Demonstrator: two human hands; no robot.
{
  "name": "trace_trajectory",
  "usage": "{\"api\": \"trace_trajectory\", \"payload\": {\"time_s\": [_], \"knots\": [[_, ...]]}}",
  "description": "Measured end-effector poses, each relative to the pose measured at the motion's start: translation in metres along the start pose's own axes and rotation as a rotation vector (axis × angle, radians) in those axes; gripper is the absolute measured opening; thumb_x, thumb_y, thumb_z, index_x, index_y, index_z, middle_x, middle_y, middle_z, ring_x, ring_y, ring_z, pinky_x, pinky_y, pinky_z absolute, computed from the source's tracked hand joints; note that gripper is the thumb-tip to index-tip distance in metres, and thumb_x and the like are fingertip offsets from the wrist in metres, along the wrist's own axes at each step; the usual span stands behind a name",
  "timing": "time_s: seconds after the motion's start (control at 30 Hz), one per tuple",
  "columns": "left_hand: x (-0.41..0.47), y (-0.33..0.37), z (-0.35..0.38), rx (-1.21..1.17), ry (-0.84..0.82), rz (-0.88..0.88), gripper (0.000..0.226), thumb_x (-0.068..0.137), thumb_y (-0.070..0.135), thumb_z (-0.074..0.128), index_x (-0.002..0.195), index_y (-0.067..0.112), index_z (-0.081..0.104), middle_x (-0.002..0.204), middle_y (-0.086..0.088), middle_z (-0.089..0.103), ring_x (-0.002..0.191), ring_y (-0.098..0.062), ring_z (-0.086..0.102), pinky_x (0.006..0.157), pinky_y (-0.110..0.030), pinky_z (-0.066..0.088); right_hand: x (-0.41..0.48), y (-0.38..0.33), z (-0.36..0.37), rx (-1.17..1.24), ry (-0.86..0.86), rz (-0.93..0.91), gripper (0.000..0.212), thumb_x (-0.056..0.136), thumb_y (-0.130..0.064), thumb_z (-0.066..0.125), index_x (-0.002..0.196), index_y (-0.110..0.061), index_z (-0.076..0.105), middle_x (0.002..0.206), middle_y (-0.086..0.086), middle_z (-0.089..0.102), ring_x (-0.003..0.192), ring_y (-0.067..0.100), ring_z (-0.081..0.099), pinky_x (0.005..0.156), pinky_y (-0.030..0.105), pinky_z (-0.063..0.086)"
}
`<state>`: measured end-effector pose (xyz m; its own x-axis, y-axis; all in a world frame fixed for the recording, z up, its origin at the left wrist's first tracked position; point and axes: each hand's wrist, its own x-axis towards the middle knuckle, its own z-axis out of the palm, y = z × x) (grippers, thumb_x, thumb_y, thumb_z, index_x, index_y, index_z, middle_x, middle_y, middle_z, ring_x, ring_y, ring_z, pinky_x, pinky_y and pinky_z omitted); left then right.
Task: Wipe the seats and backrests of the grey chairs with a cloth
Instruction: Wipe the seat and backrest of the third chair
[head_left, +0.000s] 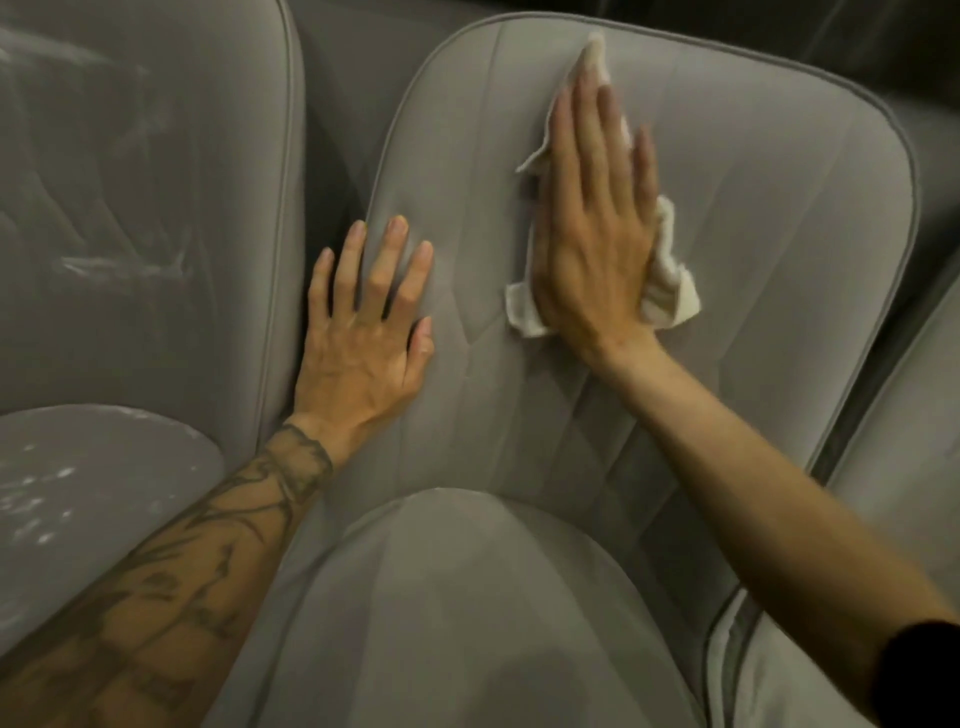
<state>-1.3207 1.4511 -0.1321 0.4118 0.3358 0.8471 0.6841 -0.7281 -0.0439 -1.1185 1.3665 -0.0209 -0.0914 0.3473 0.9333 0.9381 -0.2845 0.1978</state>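
Note:
A grey upholstered chair fills the middle of the head view, its backrest rising ahead and its seat below. My right hand lies flat with straight fingers on a white cloth, pressing it against the upper middle of the backrest. The cloth sticks out above my fingertips and beside my wrist. My left hand rests flat with spread fingers on the backrest's left side, near its piped edge, holding nothing.
A second grey chair stands close on the left, wrapped in clear plastic film, with its seat at lower left. Part of a third grey chair shows at the right edge. Narrow dark gaps separate the chairs.

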Motion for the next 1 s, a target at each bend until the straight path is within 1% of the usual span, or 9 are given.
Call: {"api": "trace_trajectory", "payload": {"time_s": [0.07,0.17,0.23,0.47,0.63,0.73,0.83,0.9,1.0], "knots": [[0.000,-0.001,0.001,0.004,0.002,0.002,0.066,0.105,0.039,0.037,0.166,0.020,0.020,0.174,-0.009,0.015,0.159,-0.039,0.017,0.126,-0.059,0.020,-0.053,-0.027,-0.002,0.088,-0.117,0.010,0.060,0.106,-0.013,0.041,0.162,-0.005,0.022,0.170,0.013,0.019,0.160,0.025,0.012,0.130,0.042,0.008],[0.000,0.000,0.002,0.009,-0.003,-0.004,0.066,0.106,0.039,0.036,0.166,0.020,0.018,0.174,-0.010,0.016,0.159,-0.039,0.017,0.126,-0.060,0.020,-0.154,-0.049,-0.020,0.168,-0.425,-0.185,0.063,0.104,-0.015,0.043,0.163,-0.008,0.020,0.172,0.009,0.013,0.161,0.022,0.009,0.129,0.043,0.019],[0.000,0.001,0.001,0.006,-0.003,-0.005,0.066,0.106,0.038,0.037,0.166,0.020,0.018,0.174,-0.010,0.016,0.159,-0.039,0.017,0.126,-0.060,0.020,-0.180,-0.040,-0.026,0.160,-0.504,-0.299,0.060,0.106,-0.020,0.036,0.163,-0.011,0.021,0.172,0.005,0.013,0.160,0.020,0.012,0.127,0.044,0.025],[0.000,0.001,0.001,-0.006,-0.001,-0.009,0.070,0.103,0.036,0.044,0.167,0.020,0.017,0.174,-0.010,0.015,0.160,-0.038,0.016,0.127,-0.059,0.018,-0.133,-0.031,0.002,0.115,-0.289,-0.165,0.063,0.105,-0.015,0.040,0.164,-0.012,0.017,0.173,0.003,0.011,0.160,0.020,0.013,0.130,0.043,0.006],[-0.001,-0.001,0.004,0.007,0.005,-0.008,0.071,0.103,0.036,0.044,0.167,0.021,0.017,0.174,-0.009,0.014,0.160,-0.038,0.016,0.127,-0.060,0.018,-0.218,-0.064,-0.002,0.213,-0.503,-0.290,0.055,0.109,-0.019,0.017,0.163,-0.010,0.021,0.173,0.004,0.010,0.160,0.020,0.012,0.131,0.039,0.007],[0.000,0.000,0.003,-0.002,0.001,-0.008,0.070,0.104,0.036,0.043,0.166,0.020,0.017,0.173,-0.010,0.016,0.160,-0.038,0.016,0.127,-0.060,0.018,-0.212,-0.049,0.006,0.203,-0.459,-0.377,0.058,0.108,-0.015,0.033,0.164,-0.012,0.018,0.173,0.002,0.011,0.160,0.020,0.013,0.131,0.040,0.006],[0.000,0.000,0.002,0.009,0.003,-0.013,0.070,0.103,0.036,0.044,0.166,0.020,0.018,0.173,-0.010,0.017,0.159,-0.038,0.017,0.126,-0.060,0.020,-0.205,-0.053,0.011,0.179,-0.381,-0.243,0.058,0.107,-0.014,0.034,0.164,-0.012,0.020,0.173,0.003,0.013,0.160,0.020,0.015,0.131,0.041,0.005],[0.000,0.001,0.002,0.003,0.004,-0.008,0.070,0.103,0.036,0.044,0.166,0.020,0.018,0.173,-0.009,0.017,0.159,-0.038,0.018,0.125,-0.061,0.021,-0.221,-0.069,0.013,0.183,-0.376,-0.179,0.069,0.101,-0.011,0.051,0.163,-0.012,0.022,0.173,0.003,0.014,0.159,0.020,0.018,0.130,0.040,0.010],[0.000,0.001,0.002,0.013,0.009,-0.010,0.069,0.103,0.035,0.044,0.166,0.020,0.020,0.173,-0.009,0.018,0.159,-0.038,0.018,0.125,-0.060,0.022,-0.229,-0.073,0.010,0.198,-0.383,-0.267,0.072,0.098,-0.010,0.058,0.162,-0.011,0.027,0.173,0.003,0.011,0.158,0.020,0.021,0.130,0.041,0.014]]}}
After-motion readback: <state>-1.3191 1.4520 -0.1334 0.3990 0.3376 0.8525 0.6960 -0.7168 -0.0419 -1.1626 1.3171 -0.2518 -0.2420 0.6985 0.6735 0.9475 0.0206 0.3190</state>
